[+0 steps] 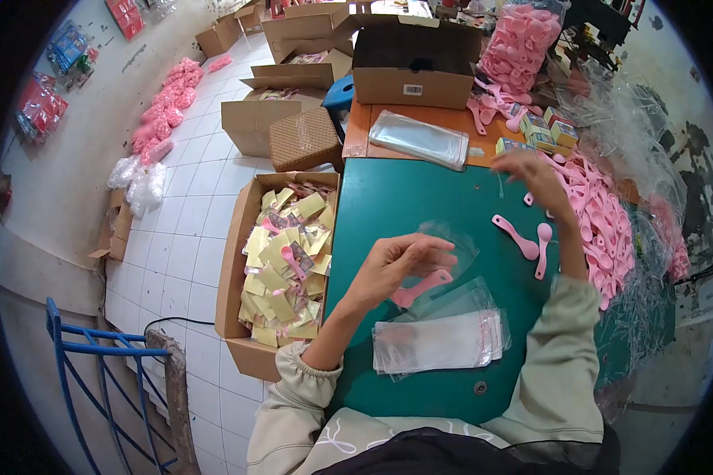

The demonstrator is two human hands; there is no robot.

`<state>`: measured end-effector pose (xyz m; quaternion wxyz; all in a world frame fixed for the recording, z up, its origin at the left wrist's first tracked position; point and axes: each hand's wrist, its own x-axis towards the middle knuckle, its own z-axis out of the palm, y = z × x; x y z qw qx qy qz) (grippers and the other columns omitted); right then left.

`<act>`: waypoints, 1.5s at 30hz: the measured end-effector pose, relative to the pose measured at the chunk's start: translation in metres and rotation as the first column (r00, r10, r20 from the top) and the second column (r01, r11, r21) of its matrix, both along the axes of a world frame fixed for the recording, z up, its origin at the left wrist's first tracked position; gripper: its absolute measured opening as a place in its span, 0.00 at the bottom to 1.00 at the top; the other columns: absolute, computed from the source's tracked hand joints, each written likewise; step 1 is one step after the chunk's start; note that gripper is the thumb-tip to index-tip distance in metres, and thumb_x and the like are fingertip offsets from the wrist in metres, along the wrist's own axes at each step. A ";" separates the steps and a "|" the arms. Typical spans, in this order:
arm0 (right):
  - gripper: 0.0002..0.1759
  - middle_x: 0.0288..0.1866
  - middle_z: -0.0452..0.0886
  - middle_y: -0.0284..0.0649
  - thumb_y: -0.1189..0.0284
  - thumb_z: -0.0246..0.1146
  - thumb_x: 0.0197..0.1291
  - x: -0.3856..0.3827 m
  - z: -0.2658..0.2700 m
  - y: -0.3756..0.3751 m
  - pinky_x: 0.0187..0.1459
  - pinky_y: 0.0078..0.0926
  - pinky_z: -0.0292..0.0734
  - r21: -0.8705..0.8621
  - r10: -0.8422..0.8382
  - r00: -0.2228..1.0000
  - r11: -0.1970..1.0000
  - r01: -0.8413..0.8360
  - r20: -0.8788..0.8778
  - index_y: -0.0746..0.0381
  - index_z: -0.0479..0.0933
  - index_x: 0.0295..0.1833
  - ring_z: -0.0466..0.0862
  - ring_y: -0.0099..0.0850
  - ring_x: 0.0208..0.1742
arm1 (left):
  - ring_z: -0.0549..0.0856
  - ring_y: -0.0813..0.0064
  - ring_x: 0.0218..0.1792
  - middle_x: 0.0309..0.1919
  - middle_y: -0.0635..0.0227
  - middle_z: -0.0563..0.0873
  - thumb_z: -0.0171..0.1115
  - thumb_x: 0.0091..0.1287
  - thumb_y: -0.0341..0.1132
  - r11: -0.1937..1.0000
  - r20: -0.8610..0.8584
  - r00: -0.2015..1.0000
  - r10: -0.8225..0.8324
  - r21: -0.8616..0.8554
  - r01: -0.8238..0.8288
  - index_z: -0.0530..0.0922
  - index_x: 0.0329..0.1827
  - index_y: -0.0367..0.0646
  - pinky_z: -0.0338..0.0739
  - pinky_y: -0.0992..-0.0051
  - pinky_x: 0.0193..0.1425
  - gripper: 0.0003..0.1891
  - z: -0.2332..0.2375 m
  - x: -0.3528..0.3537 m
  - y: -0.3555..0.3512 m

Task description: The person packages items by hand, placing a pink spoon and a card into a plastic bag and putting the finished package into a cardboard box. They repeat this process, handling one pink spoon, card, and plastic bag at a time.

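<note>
My left hand is over the green table, its fingers closed on a clear plastic bag that spreads out beyond the fingertips. A pink spoon shows just under this hand, partly covered by the fingers. Below lies a stack of clear plastic bags. My right hand is raised at the table's far right, fingers apart and bent, close to the small stacks of cards. A thin clear strip shows beneath its fingertips. Two pink spoons lie loose nearer to me.
A large heap of pink spoons covers the table's right side, beside crumpled plastic wrap. On my left stands a carton full of packed yellow cards and spoons. More clear bags and an open cardboard box stand at the back.
</note>
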<state>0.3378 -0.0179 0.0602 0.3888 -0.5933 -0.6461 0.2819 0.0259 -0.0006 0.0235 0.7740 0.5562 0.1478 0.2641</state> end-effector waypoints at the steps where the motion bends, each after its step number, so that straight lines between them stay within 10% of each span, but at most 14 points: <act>1: 0.23 0.42 0.81 0.45 0.56 0.53 0.65 0.043 -0.025 0.017 0.44 0.26 0.75 0.124 -0.342 0.877 0.940 0.319 0.338 0.67 0.80 0.41 0.80 0.28 0.43 | 0.85 0.74 0.32 0.35 0.60 0.85 0.46 0.74 0.44 1.000 -0.019 1.000 0.007 -0.029 -0.008 0.76 0.50 0.33 0.81 0.78 0.36 0.20 0.002 -0.002 0.001; 4: 0.23 0.36 0.80 0.52 0.56 0.57 0.61 0.135 -0.074 0.041 0.36 0.38 0.75 0.078 -0.467 0.573 0.815 0.574 0.673 0.69 0.78 0.40 0.81 0.39 0.34 | 0.85 0.76 0.28 0.31 0.62 0.85 0.47 0.74 0.44 1.000 -0.021 1.000 0.001 0.001 -0.001 0.76 0.46 0.35 0.80 0.79 0.32 0.19 -0.007 -0.006 0.005; 10: 0.22 0.40 0.80 0.55 0.57 0.62 0.56 0.093 -0.080 0.027 0.40 0.46 0.76 0.430 -0.715 0.204 0.596 0.678 0.669 0.67 0.77 0.42 0.81 0.52 0.40 | 0.84 0.76 0.31 0.31 0.60 0.84 0.47 0.74 0.41 0.999 -0.010 1.000 -0.013 -0.037 0.013 0.74 0.46 0.35 0.80 0.78 0.36 0.16 -0.010 -0.003 0.004; 14: 0.18 0.38 0.80 0.54 0.60 0.63 0.54 0.086 -0.066 0.023 0.42 0.47 0.75 0.266 -0.734 0.244 0.503 0.822 0.634 0.66 0.79 0.38 0.80 0.53 0.43 | 0.85 0.73 0.39 0.37 0.58 0.84 0.46 0.74 0.38 0.991 0.126 0.992 -0.012 -0.128 0.028 0.73 0.48 0.34 0.81 0.74 0.46 0.15 -0.017 0.006 -0.001; 17: 0.17 0.37 0.81 0.53 0.61 0.61 0.56 0.112 -0.085 0.024 0.38 0.48 0.74 0.451 -0.793 0.241 0.536 0.714 0.560 0.66 0.79 0.36 0.80 0.54 0.37 | 0.85 0.71 0.42 0.41 0.57 0.84 0.46 0.74 0.36 0.999 0.100 0.994 -0.042 -0.007 0.043 0.74 0.49 0.33 0.80 0.72 0.50 0.13 -0.016 0.005 0.001; 20: 0.15 0.32 0.80 0.50 0.65 0.56 0.59 0.091 -0.055 0.010 0.34 0.38 0.78 0.449 -0.704 0.518 0.709 0.543 0.486 0.67 0.78 0.37 0.82 0.45 0.29 | 0.85 0.71 0.44 0.42 0.57 0.84 0.48 0.73 0.34 0.999 0.059 0.998 -0.012 0.053 0.008 0.75 0.50 0.32 0.80 0.73 0.50 0.14 -0.015 0.001 0.003; 22: 0.09 0.30 0.80 0.41 0.73 0.55 0.61 0.022 -0.009 -0.015 0.29 0.24 0.76 0.193 -0.508 0.860 0.850 0.490 0.049 0.68 0.76 0.41 0.81 0.28 0.26 | 0.85 0.71 0.45 0.43 0.57 0.84 0.48 0.73 0.33 0.996 0.047 0.999 0.003 0.084 -0.006 0.76 0.51 0.32 0.80 0.74 0.50 0.14 -0.011 -0.003 0.003; 25: 0.07 0.32 0.80 0.37 0.79 0.57 0.61 -0.073 0.042 -0.059 0.28 0.17 0.75 0.181 -0.147 0.931 0.960 0.216 -0.334 0.66 0.74 0.44 0.81 0.23 0.26 | 0.84 0.73 0.45 0.42 0.59 0.84 0.48 0.73 0.31 0.997 0.050 0.999 -0.009 0.074 0.005 0.76 0.52 0.30 0.80 0.74 0.52 0.14 -0.003 -0.004 0.003; 34: 0.06 0.31 0.80 0.38 0.83 0.58 0.58 -0.118 0.063 -0.100 0.29 0.20 0.74 0.071 0.032 0.934 0.996 -0.061 0.355 0.68 0.74 0.42 0.80 0.21 0.28 | 0.83 0.77 0.43 0.41 0.62 0.84 0.48 0.72 0.30 0.963 -0.114 0.993 0.007 0.268 0.024 0.77 0.50 0.30 0.80 0.75 0.51 0.13 0.008 -0.010 -0.003; 40: 0.07 0.30 0.80 0.42 0.83 0.58 0.59 -0.121 0.061 -0.104 0.28 0.20 0.74 0.183 -0.173 0.984 0.967 0.176 -0.034 0.67 0.75 0.43 0.80 0.25 0.26 | 0.83 0.79 0.41 0.39 0.64 0.85 0.50 0.72 0.31 0.975 -0.007 1.000 0.008 0.223 -0.007 0.77 0.51 0.30 0.79 0.78 0.47 0.14 0.006 -0.012 -0.005; 45: 0.07 0.30 0.80 0.43 0.83 0.58 0.58 -0.121 0.063 -0.103 0.28 0.20 0.75 0.139 -0.063 0.978 0.990 0.036 0.198 0.68 0.75 0.43 0.81 0.25 0.25 | 0.84 0.78 0.40 0.37 0.64 0.86 0.50 0.71 0.30 0.982 -0.057 0.998 0.038 0.188 -0.027 0.78 0.49 0.29 0.80 0.78 0.46 0.13 0.004 -0.014 -0.007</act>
